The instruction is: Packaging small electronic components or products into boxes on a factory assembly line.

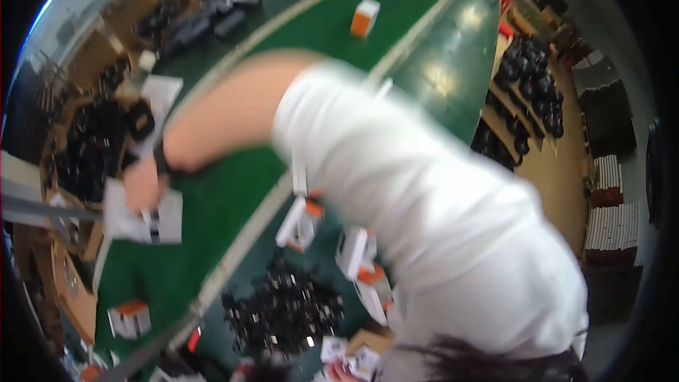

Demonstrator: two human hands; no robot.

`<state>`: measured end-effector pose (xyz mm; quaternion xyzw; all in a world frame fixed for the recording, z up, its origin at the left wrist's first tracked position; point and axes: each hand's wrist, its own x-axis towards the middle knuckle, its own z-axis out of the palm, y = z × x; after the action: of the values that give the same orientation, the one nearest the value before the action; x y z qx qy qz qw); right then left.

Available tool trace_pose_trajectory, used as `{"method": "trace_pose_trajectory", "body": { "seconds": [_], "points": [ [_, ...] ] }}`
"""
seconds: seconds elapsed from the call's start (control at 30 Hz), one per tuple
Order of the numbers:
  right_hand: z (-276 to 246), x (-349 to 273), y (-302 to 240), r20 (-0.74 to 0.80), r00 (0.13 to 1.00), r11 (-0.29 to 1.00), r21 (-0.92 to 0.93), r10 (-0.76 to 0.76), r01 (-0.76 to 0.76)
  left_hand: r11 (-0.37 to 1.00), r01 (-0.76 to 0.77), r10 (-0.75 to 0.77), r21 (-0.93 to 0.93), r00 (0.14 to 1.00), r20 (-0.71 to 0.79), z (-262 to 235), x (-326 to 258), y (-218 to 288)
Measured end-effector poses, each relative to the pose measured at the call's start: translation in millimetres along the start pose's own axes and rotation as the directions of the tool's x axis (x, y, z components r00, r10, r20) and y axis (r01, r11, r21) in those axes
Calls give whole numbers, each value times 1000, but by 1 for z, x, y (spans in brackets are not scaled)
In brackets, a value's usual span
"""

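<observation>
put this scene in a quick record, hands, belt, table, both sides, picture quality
right hand: at a white sheet; grip unclear
left hand: probably the fingers at the lower edge, beside small white boxes
worn: dark wristband, white sleeve
belt: green, with white-and-orange boxes spaced along it
table: dark green, with a pile of small black parts
left side: black items massed beyond the belt
right side: more black items, clustered
picture quality: reaching arm blurred

the conveyor belt point(240, 187) is green, the sleeve point(438, 198) plain white, the wristband point(160, 159) black, the sheet point(168, 213) white, the box point(365, 18) white and orange.
</observation>
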<state>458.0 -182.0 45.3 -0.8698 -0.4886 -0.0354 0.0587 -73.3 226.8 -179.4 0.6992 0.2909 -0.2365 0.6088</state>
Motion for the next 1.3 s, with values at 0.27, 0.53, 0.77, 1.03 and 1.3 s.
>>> {"method": "trace_pose_trajectory", "body": {
  "seconds": [0.27,0.53,0.77,1.03,1.3],
  "points": [
    [-282,-280,-149,279,775,807,0,567,-590,998,-39,41,47,999,-32,38,-77,87],
    [-309,-434,-245,236,158,225,-291,959,-930,979,-185,184,84,983,14,59,-104,97],
    [-196,-596,-243,152,150,182,-230,977,-956,992,-108,109,62,994,-6,59,-123,86],
    [35,-648,-332,-92,165,162,-40,982,-986,949,-258,277,182,957,-89,109,-191,117],
    [47,-654,-371,88,229,222,84,969,-971,591,-601,807,-538,421,415,247,-341,336]
  ]
}}
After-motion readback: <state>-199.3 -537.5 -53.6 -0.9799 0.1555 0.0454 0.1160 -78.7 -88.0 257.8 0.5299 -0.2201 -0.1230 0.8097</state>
